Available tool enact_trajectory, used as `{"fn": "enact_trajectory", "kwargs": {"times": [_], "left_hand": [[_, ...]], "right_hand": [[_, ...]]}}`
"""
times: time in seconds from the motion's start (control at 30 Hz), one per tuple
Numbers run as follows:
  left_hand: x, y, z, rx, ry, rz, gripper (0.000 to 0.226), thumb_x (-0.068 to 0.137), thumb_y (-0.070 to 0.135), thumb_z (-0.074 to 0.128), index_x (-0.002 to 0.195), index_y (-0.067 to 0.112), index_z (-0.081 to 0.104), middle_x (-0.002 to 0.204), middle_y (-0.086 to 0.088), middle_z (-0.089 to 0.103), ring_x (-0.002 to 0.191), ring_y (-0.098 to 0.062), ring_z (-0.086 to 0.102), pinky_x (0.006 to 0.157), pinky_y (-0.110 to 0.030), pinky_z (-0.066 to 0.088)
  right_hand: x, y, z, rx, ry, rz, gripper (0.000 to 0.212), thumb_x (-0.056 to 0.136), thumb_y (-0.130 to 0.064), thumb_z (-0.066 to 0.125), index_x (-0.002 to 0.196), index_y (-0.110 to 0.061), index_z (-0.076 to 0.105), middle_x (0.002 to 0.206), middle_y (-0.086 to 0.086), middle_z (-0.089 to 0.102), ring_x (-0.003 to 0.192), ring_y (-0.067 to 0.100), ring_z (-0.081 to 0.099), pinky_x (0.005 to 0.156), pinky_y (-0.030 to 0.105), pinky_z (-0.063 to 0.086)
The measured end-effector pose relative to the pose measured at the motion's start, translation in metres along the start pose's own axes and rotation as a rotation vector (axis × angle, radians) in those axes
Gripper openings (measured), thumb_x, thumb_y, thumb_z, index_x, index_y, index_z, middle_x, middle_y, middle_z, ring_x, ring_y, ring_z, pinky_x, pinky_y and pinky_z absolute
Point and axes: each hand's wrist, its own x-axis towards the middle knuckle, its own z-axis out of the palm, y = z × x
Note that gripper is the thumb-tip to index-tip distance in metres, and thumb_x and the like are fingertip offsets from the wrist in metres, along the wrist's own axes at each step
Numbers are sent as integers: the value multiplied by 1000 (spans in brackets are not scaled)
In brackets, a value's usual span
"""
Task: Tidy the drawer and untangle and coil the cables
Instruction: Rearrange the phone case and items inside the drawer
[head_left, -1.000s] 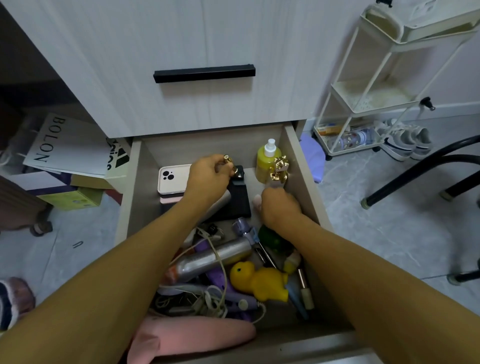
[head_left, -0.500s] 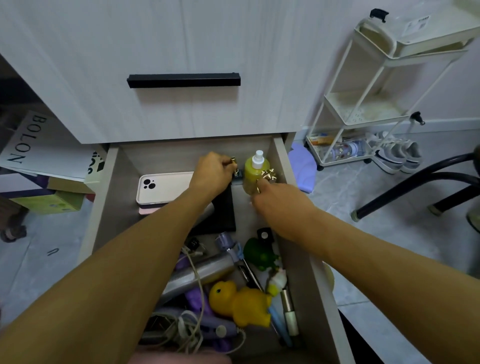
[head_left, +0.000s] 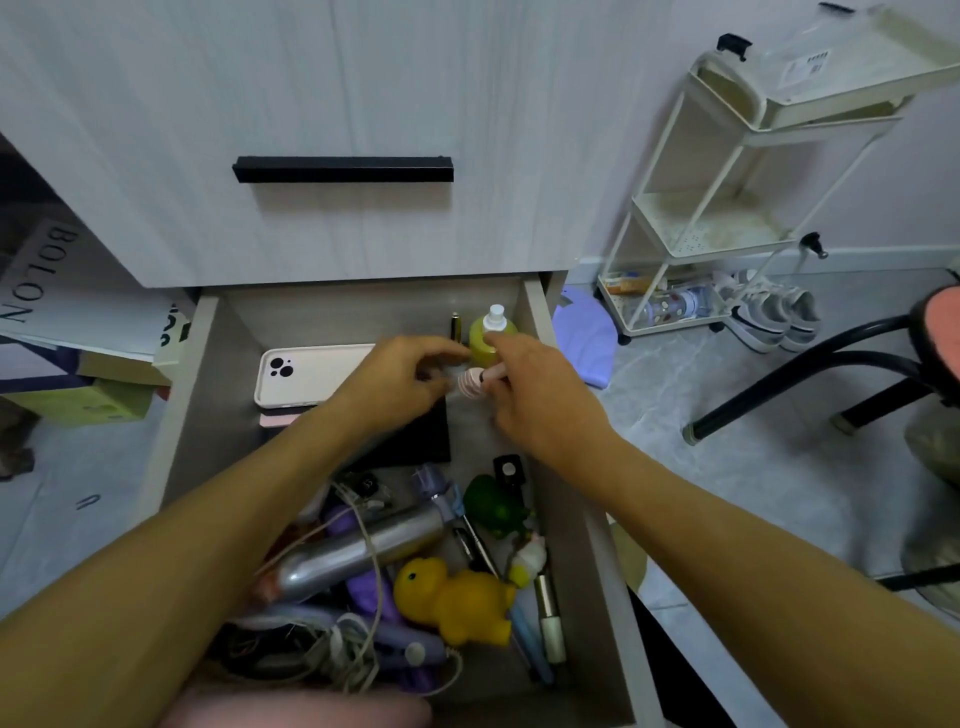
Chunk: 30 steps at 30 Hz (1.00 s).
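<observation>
One open drawer (head_left: 179, 415) holds one white phone (head_left: 306, 375), one yellow-green bottle (head_left: 485, 340), one silver flask (head_left: 353, 553), one yellow duck (head_left: 452, 597), one green toy (head_left: 496, 504) and one tangle of cables (head_left: 332, 649). Two hands reach in: left (head_left: 400, 382), right (head_left: 540, 400). One cart (head_left: 727, 208) and two sneakers (head_left: 774, 317) stand beside it.

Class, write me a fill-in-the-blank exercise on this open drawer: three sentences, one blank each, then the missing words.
1. The rubber duck near the drawer's front is ____ in colour.
2. The white phone lies at the drawer's back with its ____ facing up.
3. The yellow-green bottle in the back right corner has a ____ cap.

Missing words: yellow; camera side; white
</observation>
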Motion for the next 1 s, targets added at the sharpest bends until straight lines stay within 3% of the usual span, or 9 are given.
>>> {"fn": "enact_trajectory", "kwargs": {"times": [0.07,0.2,0.27,0.4,0.53,0.67,0.77,0.87,1.0], "left_hand": [[-9,6,-4,8,-102,67,43,81,8,76,120,24,68,105,13,69,88,0,63,80,-12,48],[-15,13,-10,4,-88,90,37,83,20,77,118,30,69,100,18,70,91,-7,65,82,-23,53],[-13,15,-9,45,-57,108,31,84,25,76,114,30,71,91,20,68,83,-6,64,78,-24,53],[0,1,-4,181,-21,-21,23,81,23,77,103,29,73,93,7,74,84,-15,67,78,-37,55],[12,-21,8,233,31,-135,19,84,22,71,101,31,72,92,3,72,85,-22,65,74,-38,54],[24,-26,24,257,124,-148,20,81,39,74,99,31,76,91,-3,71,87,-26,62,74,-39,52],[31,-20,32,384,116,-214,20,83,38,72,98,27,75,94,-4,74,90,-29,64,78,-34,48],[35,-18,37,528,102,-264,21,89,36,65,94,17,72,95,-11,71,87,-32,63,72,-31,40],[33,-20,41,605,150,-283,33,89,43,64,93,10,70,94,-13,67,86,-33,63,71,-33,43]], "right_hand": [[-2,1,-1,86,48,27,26,86,-2,57,112,-6,55,98,8,62,84,22,56,74,39,50],[-5,-1,-4,185,102,45,36,88,-5,63,123,-7,57,99,4,67,82,6,50,72,10,40],[-5,-1,-4,222,117,38,38,88,-3,63,124,-5,56,94,3,69,80,3,51,71,6,40],[-5,0,0,271,175,64,47,91,-4,57,137,-7,45,105,4,67,92,16,62,83,28,52],[-5,-4,-1,180,153,47,30,90,1,49,119,-5,55,91,10,64,78,26,60,73,42,52],[-5,-6,1,63,29,4,25,88,-6,49,110,-13,57,92,6,61,78,27,57,67,42,49],[-5,-5,1,55,32,-5,22,89,-7,51,109,-11,59,95,9,62,80,29,58,65,37,44],[-6,-4,-2,103,48,24,20,90,-6,50,108,-11,58,95,8,62,80,27,58,66,36,45],[-6,-5,0,103,78,-6,25,92,-7,50,115,-12,56,96,6,63,79,25,57,64,34,44]]}}
